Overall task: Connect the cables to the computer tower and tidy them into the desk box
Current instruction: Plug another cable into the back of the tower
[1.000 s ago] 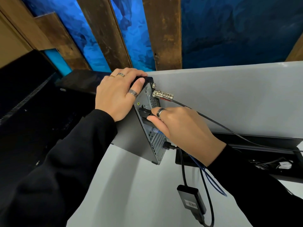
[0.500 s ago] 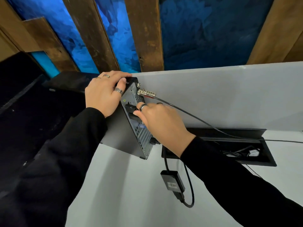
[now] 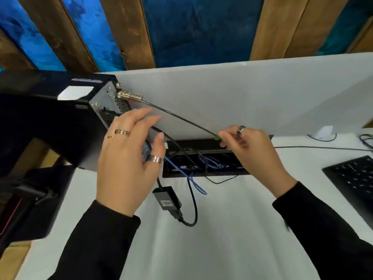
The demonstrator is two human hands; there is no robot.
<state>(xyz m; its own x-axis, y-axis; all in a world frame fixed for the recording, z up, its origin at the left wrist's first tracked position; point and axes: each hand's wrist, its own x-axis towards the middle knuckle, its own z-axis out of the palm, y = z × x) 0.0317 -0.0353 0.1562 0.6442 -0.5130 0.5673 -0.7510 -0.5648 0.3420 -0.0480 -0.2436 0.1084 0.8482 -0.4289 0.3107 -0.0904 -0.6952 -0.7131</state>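
The black computer tower (image 3: pixel 66 122) stands at the left of the white desk, its rear panel (image 3: pixel 110 105) facing right. A metal lock (image 3: pixel 130 95) with a thin black cable (image 3: pixel 177 117) hangs from that panel. My left hand (image 3: pixel 129 158) hovers in front of the rear ports, fingers spread, holding nothing. My right hand (image 3: pixel 252 150) is above the open desk box (image 3: pixel 201 175) and pinches a small green plug (image 3: pixel 217 137) between thumb and forefinger, right beside the lock cable. Blue cables (image 3: pixel 194 183) and black cables run from the tower into the box.
A black adapter (image 3: pixel 166 201) with a looped cable lies on the desk in front of the box. A black keyboard (image 3: pixel 353 178) sits at the right. A grey divider panel (image 3: pixel 242 93) rises behind the box. A small white object (image 3: pixel 324 132) stands at the back right.
My left hand has come off the tower's top and now hovers open by the rear panel. My right hand left the panel and moved right over the box, pinching a green plug.
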